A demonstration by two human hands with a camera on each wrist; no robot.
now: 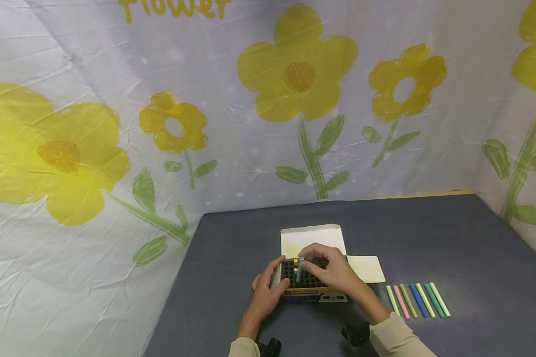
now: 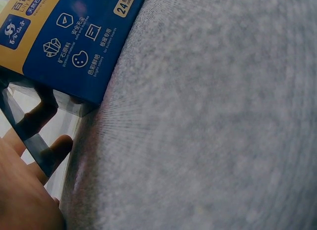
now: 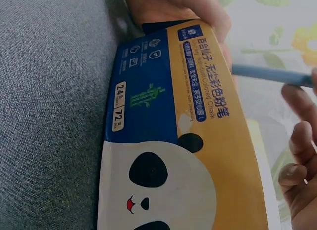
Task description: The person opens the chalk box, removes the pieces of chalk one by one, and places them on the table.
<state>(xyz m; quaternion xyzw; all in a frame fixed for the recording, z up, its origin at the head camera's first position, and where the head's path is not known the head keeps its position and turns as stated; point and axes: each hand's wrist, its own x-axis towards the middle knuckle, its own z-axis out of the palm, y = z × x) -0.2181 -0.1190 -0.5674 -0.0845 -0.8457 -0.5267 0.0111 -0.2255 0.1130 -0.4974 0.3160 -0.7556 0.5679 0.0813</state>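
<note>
A chalk box [image 1: 301, 299] stands on the table with its lid folded back. It is blue and yellow with a panda printed on its front, clearly seen in the right wrist view. My left hand [image 1: 264, 292] grips the box's left side, thumb at the front corner and fingers toward the back. Above the box's black holed insert [image 1: 312, 281], my right hand [image 1: 332, 271] pinches a light blue chalk stick [image 3: 270, 74] by its upper end. Two yellow chalk sticks [image 1: 296, 270] poke up from holes on the left of the insert.
Several chalk sticks [image 1: 418, 300] in yellow, pink, olive, blue and green lie in a row on the dark table [image 1: 232, 248], right of the box. A white side flap [image 1: 366, 269] sticks out to the right. Behind the table hangs a flower-printed curtain [image 1: 232, 163].
</note>
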